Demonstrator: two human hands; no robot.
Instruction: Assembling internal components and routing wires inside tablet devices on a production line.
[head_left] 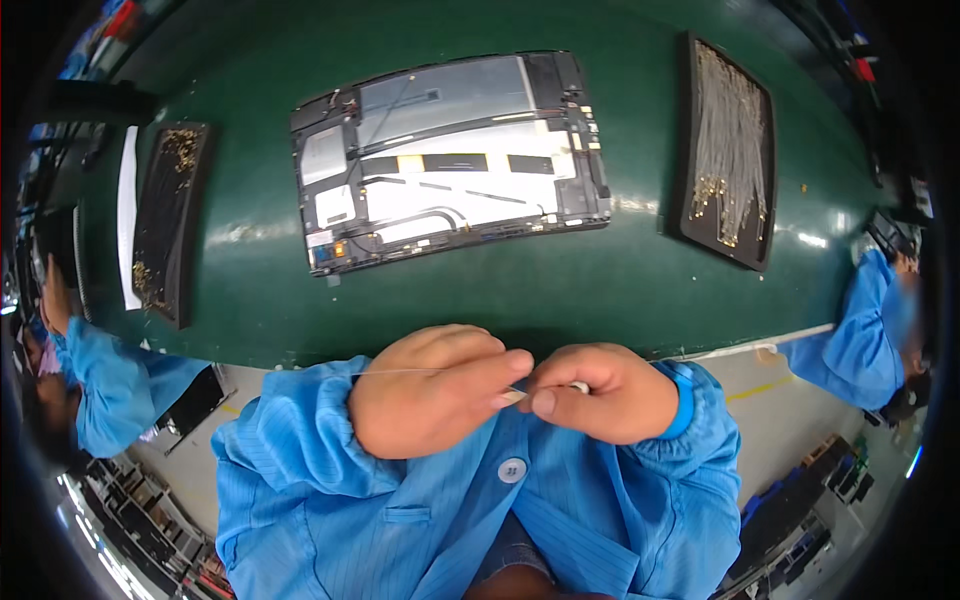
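Observation:
My left hand (432,390) is closed in front of my chest, near the table's front edge. Across its back and fingers runs a thin pale cable (400,371), trailing off to the left over the sleeve. Beside it, my right hand (605,392) is closed with thumb and forefinger pinched; a blue band circles that wrist. A small pale piece shows between the fingertips of both hands, too small to name. Beyond them on the green table lies an opened flat electronic device (450,160), its silver plates, black strips and thin wires exposed.
At the right, a black tray (685,150) holds many grey cables with gold ends. A second black tray (195,220) with dark cables stands at the left, beside a white strip (128,220). Blue-sleeved people sit at both sides; the green table (480,300) spans between.

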